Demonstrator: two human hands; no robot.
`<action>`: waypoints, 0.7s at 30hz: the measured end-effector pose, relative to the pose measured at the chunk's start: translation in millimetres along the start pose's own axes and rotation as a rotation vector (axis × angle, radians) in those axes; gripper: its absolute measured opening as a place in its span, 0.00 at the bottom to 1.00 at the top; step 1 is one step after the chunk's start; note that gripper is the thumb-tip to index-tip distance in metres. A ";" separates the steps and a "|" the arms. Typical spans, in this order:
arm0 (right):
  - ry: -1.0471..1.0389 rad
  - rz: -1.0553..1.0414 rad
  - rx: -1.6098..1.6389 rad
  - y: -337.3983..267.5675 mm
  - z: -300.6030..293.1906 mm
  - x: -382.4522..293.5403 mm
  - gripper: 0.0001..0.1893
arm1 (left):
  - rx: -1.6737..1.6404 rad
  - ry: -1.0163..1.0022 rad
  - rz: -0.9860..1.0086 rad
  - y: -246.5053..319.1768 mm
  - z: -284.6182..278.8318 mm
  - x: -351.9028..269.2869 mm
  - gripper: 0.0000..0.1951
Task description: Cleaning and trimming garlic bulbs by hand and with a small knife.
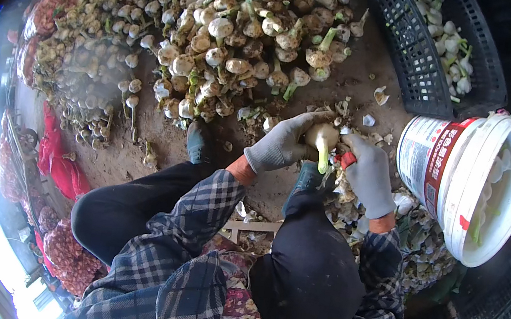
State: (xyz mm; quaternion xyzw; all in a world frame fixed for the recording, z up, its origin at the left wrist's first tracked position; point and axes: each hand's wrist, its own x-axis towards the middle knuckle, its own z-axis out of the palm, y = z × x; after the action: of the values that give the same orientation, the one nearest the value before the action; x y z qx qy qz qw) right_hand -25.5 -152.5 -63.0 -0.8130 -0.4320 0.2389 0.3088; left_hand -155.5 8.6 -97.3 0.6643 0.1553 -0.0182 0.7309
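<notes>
My left hand (286, 140), in a grey knit glove, holds a garlic bulb (322, 136) with its short green stem pointing down towards me. Close beside it, my right hand (368, 169) wears the same kind of glove and grips a small red object (346, 160), perhaps a tool's handle; its working end cannot be made out. Loose papery garlic skin (342, 186) hangs or lies just below the right hand. Both hands are above my right shoe (304, 183). Ahead of them lies a heap of untrimmed garlic bulbs (237, 55), soil still on many.
At right, a white plastic bucket (467, 187) leans with pale garlic inside. Behind it, a black plastic crate (420, 50) holds whitish bulbs. Skins (427, 250) pile beside my right leg. Smaller bulbs (89, 65), a red mesh sack (59, 158) and filled net bags (71, 251) lie left.
</notes>
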 end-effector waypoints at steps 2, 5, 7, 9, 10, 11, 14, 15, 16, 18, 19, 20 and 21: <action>-0.056 0.055 -0.133 6.1 7.3 0.4 0.06 | 0.082 -0.056 -0.030 1.6 5.1 -3.4 0.37; -0.005 0.091 -0.042 15.2 1.8 -6.4 0.09 | -0.054 -0.210 -0.033 -0.4 11.0 2.2 0.39; 0.039 0.119 0.042 19.6 3.5 -8.6 0.15 | -0.149 -0.141 -0.042 -5.3 8.7 10.0 0.44; 0.091 0.316 0.469 18.5 -0.8 -10.4 0.22 | -0.296 -0.117 -0.033 -10.7 6.9 9.4 0.43; 0.091 0.318 0.469 17.5 0.7 -11.3 0.22 | -0.242 -0.086 -0.028 -14.0 5.6 9.6 0.42; 0.110 0.249 0.476 15.3 3.6 -11.8 0.23 | -0.188 -0.054 -0.024 -17.5 3.8 9.7 0.41; 0.229 0.143 0.406 31.0 22.1 -14.6 0.25 | -0.235 -0.129 -0.052 -18.2 8.8 11.6 0.38; 0.224 0.139 0.417 23.8 28.3 -9.8 0.25 | -0.266 -0.157 -0.030 -20.3 9.5 8.8 0.38; 0.309 0.223 0.359 8.2 34.6 -4.4 0.23 | -0.253 -0.146 -0.004 -20.5 14.1 6.5 0.37; 0.532 0.217 0.218 -5.1 40.0 8.5 0.17 | -0.225 -0.127 -0.049 -19.7 17.0 5.0 0.36; 0.538 0.228 0.206 10.7 41.9 15.2 0.17 | -0.203 -0.125 -0.086 -16.8 22.7 7.6 0.36; 0.465 0.353 0.130 35.4 47.0 20.5 0.15 | -0.142 -0.137 -0.096 -13.4 26.5 8.8 0.36; 0.385 0.466 0.071 48.3 50.6 28.2 0.14 | -0.137 -0.139 -0.098 -13.5 28.1 6.6 0.36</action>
State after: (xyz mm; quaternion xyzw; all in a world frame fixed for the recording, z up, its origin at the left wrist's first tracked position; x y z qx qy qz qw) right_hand -17.4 -134.6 -135.9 -0.9093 -0.1586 0.1595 0.3500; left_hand -146.6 -19.3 -110.1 0.6014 0.1373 -0.0893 0.7820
